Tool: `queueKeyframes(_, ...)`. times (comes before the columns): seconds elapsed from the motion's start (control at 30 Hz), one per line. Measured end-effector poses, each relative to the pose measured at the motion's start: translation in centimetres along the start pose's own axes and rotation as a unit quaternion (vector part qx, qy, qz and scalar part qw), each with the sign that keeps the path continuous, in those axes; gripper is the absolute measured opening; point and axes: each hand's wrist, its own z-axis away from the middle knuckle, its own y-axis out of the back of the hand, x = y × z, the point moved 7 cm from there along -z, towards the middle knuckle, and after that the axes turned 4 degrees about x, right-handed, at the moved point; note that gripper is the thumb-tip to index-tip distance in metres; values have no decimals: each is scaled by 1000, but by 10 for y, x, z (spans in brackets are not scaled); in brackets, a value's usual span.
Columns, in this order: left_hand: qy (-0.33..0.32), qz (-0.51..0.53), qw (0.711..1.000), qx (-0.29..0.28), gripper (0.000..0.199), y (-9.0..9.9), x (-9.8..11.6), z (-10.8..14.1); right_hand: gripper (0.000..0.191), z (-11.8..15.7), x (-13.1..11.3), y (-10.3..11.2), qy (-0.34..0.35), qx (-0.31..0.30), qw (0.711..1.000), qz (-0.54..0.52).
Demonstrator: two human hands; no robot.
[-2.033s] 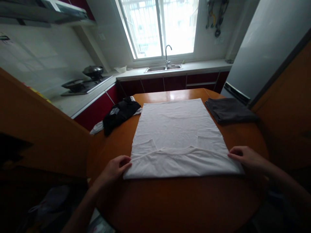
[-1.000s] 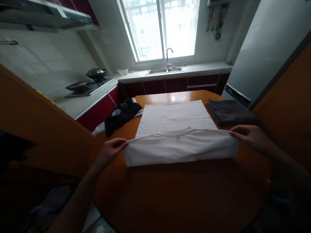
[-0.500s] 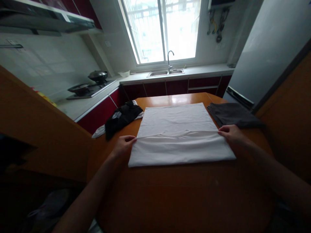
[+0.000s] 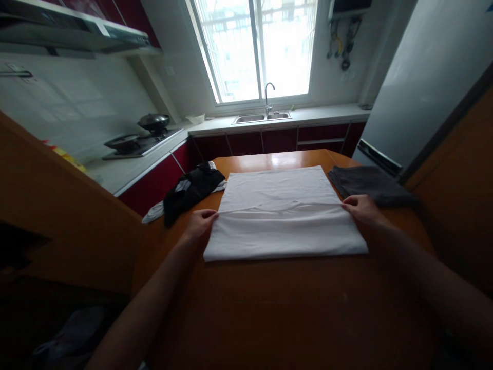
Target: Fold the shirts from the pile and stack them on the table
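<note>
A white cloth (image 4: 285, 234) lies on the brown wooden table (image 4: 292, 313), its near part folded over the far part. My left hand (image 4: 201, 222) pinches the left end of the folded edge. At the right end of that same edge, my right hand (image 4: 361, 208) is closed on the fabric between thumb and fingers. The edge is stretched nearly straight between both hands. A dark grey folded cloth (image 4: 372, 185) rests just beyond my right hand. Crumpled black clothing (image 4: 192, 191) with white parts lies beyond my left hand.
Past the table's far edge stand a counter with a sink (image 4: 250, 118) and a tap (image 4: 266, 97) under a window. A stove with a wok (image 4: 154, 122) and a pan (image 4: 122, 142) is at the left. A large grey fridge (image 4: 412, 77) stands at the right.
Both hands, still gripping the folded edge, have moved slightly away from me, and the edge has shifted with them. The view has tilted a little.
</note>
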Motion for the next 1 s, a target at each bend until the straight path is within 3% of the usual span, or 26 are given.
queueKeyframes(0.17,-5,-6,1000,23,59,0,-7,-8,26,-9,0,1,13,9,1000,14)
queueKeyframes(0.4,-28,-48,998,7,52,-12,-18,-15,21,-12,-1,-14,22,14,994,105)
queueKeyframes(0.5,-47,-109,993,-1,50,-10,-8,-15,21,-7,-7,-12,7,-13,984,178)
queueKeyframes(0.6,-119,-209,970,34,50,-18,21,-5,27,10,-31,-12,17,-2,952,306)
queueKeyframes(0.7,-219,-236,947,-3,46,-63,64,22,35,37,-79,-30,90,51,936,337)
queueKeyframes(0.83,-299,-221,921,-119,39,-146,108,61,45,70,-135,-96,216,-44,949,227)
queueKeyframes(0.9,-291,-240,914,-150,41,-172,113,66,51,75,-141,-122,219,-89,948,213)
queueKeyframes(1.0,-239,-288,910,-177,48,-186,99,57,63,70,-129,-146,167,-134,949,230)
